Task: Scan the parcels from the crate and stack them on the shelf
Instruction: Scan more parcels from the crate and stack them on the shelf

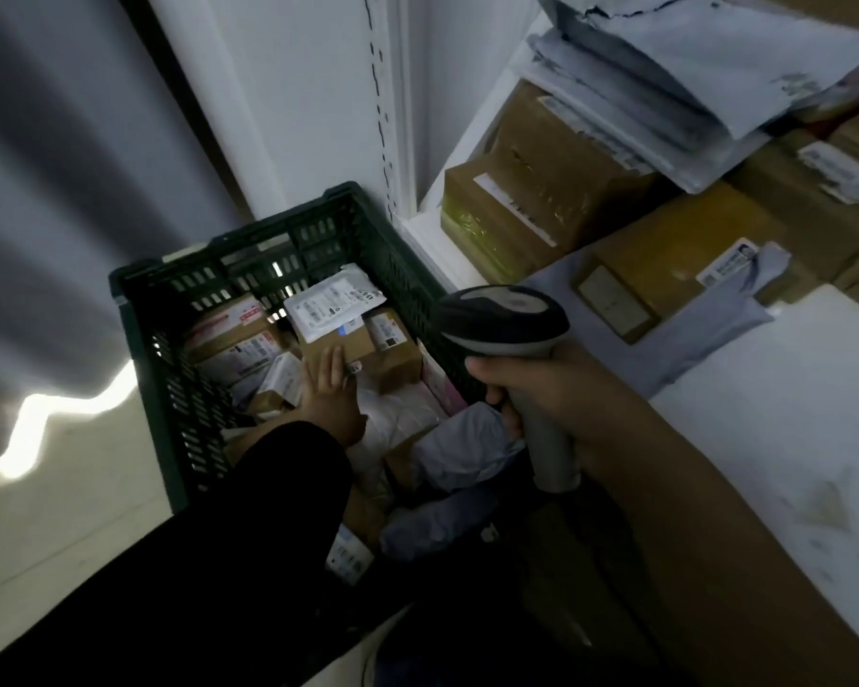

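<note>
Firmly, the right hand [531, 389] is curling its fingers round the handle of the scanner [504, 314] and is holding it above the right wall of the crate [249, 240]. The scanner's head is pointing down toward the parcels, probably so a label can be read the moment one is lifted. The forearm is running back along the shelf front.

The left hand [328, 394] is lying flat with its fingers straight and spread slightly. They are resting on the brown box [340, 347] and gripping nothing; this looks like feeling for or steadying the next pick. That box is sitting toward the crate's far right corner, with a white labelled parcel [333, 300] overlapping its far edge. The dark-sleeved arm is reaching in over the crate's near edge. Grey mailers [462, 453] are crowding the near right corner.

Beside the crate, the shelf [467, 141] is carrying taped cartons and more mailers.
</note>
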